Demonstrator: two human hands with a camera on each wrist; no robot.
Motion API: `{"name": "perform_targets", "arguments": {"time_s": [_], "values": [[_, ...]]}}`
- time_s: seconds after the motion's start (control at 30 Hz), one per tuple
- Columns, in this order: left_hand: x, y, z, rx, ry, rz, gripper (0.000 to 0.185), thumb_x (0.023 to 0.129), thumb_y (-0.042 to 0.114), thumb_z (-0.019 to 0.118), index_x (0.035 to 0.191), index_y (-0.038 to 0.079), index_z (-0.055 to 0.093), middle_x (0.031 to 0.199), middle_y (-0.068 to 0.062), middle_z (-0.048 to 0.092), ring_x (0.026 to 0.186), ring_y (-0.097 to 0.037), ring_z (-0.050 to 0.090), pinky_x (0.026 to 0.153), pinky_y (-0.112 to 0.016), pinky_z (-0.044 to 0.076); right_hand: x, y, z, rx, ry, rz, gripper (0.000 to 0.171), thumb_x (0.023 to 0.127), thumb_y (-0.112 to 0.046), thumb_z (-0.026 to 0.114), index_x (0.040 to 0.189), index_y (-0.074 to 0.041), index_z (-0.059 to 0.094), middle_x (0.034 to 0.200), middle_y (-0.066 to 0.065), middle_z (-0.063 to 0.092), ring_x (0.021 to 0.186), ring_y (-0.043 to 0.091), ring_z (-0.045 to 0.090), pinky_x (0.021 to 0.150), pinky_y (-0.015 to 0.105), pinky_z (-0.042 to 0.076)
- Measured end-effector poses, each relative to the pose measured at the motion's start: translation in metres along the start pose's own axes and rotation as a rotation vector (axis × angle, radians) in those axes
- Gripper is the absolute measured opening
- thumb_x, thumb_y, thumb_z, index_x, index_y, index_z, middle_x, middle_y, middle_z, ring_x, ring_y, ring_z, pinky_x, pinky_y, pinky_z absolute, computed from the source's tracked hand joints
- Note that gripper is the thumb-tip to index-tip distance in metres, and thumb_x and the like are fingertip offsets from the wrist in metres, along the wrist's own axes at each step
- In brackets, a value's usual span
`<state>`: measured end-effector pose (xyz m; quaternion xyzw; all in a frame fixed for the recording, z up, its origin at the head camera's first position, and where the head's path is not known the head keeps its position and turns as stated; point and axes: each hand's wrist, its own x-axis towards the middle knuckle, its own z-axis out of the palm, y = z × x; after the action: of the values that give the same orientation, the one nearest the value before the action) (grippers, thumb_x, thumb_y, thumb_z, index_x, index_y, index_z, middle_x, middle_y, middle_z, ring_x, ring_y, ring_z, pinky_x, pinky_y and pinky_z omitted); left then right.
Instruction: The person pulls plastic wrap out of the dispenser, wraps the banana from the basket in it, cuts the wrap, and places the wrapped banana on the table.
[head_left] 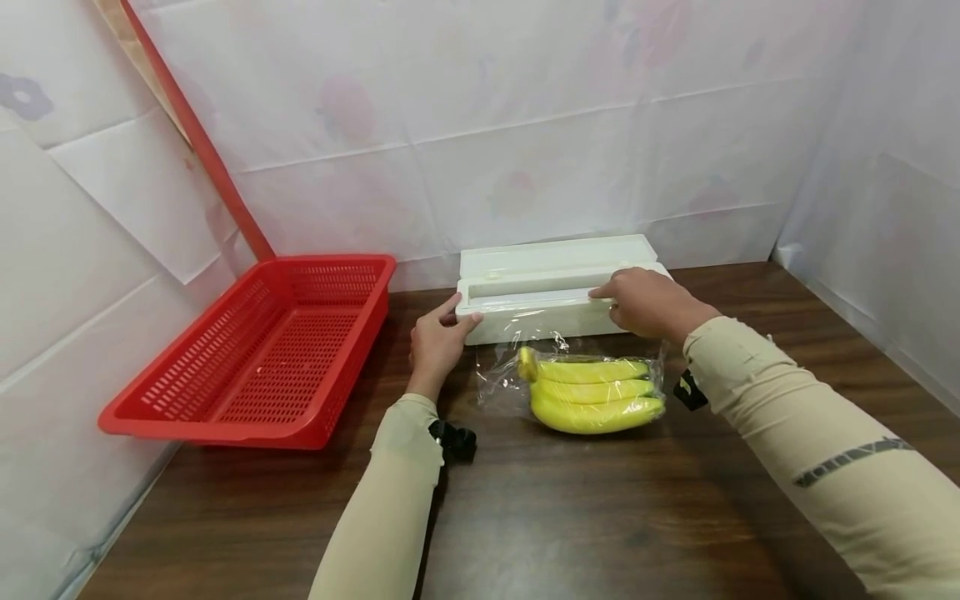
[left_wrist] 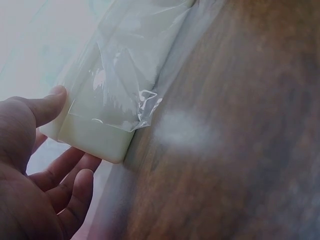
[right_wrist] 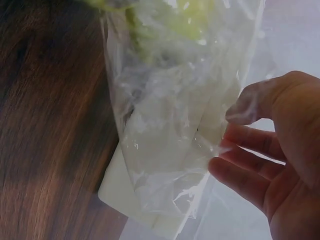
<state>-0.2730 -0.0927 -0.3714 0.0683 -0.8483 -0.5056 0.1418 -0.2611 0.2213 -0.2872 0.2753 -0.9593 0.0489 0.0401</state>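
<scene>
A long white plastic wrap dispenser (head_left: 547, 323) stands on the table with its lid (head_left: 555, 254) raised at the back. Clear plastic wrap (head_left: 498, 375) stretches from its front and covers a bunch of yellow bananas (head_left: 592, 408) in front of it. My left hand (head_left: 438, 342) grips the dispenser's left end, thumb on top and fingers around the end (left_wrist: 45, 165). At the right part of the opening, my right hand (head_left: 648, 304) has its index finger extended along the slot. The right wrist view shows that thumb and fingers (right_wrist: 245, 175) meeting at the wrap's edge.
A red perforated basket (head_left: 247, 433) with a long red upright strip behind it stands at the left. The dark wooden table (head_left: 570, 517) meets white patterned sheeting (head_left: 525, 167) at the back and sides. Black straps (head_left: 453, 442) sit at both wrists.
</scene>
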Motion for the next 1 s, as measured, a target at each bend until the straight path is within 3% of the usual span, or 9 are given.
{"name": "perform_targets", "arguments": {"time_s": [0.37, 0.57, 0.7, 0.8, 1.0], "values": [[-0.003, -0.001, -0.003, -0.002, -0.005, -0.014, 0.056, 0.08, 0.051, 0.081, 0.133, 0.042, 0.065, 0.109, 0.005, 0.073, 0.107, -0.018, 0.062, 0.08, -0.045, 0.045, -0.009, -0.005, 0.001, -0.023, -0.019, 0.029, 0.053, 0.086, 0.003, 0.057, 0.137, -0.009, 0.063, 0.11, 0.02, 0.063, 0.096, 0.033, 0.059, 0.067, 0.04, 0.047], [-0.001, 0.0, -0.003, -0.003, 0.008, -0.004, 0.056, 0.079, 0.051, 0.082, 0.132, 0.041, 0.065, 0.108, 0.004, 0.074, 0.107, -0.017, 0.062, 0.079, -0.044, 0.046, -0.014, -0.005, -0.001, -0.031, -0.036, 0.048, 0.056, 0.086, 0.002, 0.056, 0.141, -0.011, 0.059, 0.105, 0.02, 0.063, 0.085, 0.028, 0.054, 0.06, 0.037, 0.042], [-0.001, 0.0, -0.003, -0.007, 0.002, -0.002, 0.056, 0.08, 0.05, 0.082, 0.133, 0.04, 0.065, 0.109, 0.003, 0.074, 0.108, -0.018, 0.063, 0.079, -0.044, 0.046, -0.013, -0.001, -0.002, 0.021, -0.052, 0.051, 0.056, 0.087, 0.002, 0.052, 0.142, -0.008, 0.057, 0.084, 0.015, 0.059, 0.065, 0.021, 0.044, 0.056, 0.034, 0.039], [-0.003, 0.0, -0.004, -0.012, -0.002, -0.002, 0.056, 0.08, 0.049, 0.082, 0.133, 0.039, 0.065, 0.109, 0.002, 0.074, 0.107, -0.017, 0.063, 0.08, -0.045, 0.046, -0.014, 0.003, -0.002, 0.065, -0.053, 0.071, 0.055, 0.088, 0.004, 0.049, 0.141, -0.007, 0.058, 0.068, 0.011, 0.051, 0.052, 0.015, 0.03, 0.049, 0.03, 0.033], [-0.003, 0.001, -0.001, -0.021, -0.006, 0.007, 0.057, 0.081, 0.048, 0.082, 0.134, 0.038, 0.065, 0.11, 0.001, 0.074, 0.108, -0.019, 0.063, 0.08, -0.046, 0.045, -0.016, 0.013, -0.001, 0.073, -0.038, 0.098, 0.051, 0.089, 0.006, 0.048, 0.138, -0.004, 0.06, 0.057, 0.009, 0.044, 0.051, 0.012, 0.015, 0.049, 0.03, 0.024]]}}
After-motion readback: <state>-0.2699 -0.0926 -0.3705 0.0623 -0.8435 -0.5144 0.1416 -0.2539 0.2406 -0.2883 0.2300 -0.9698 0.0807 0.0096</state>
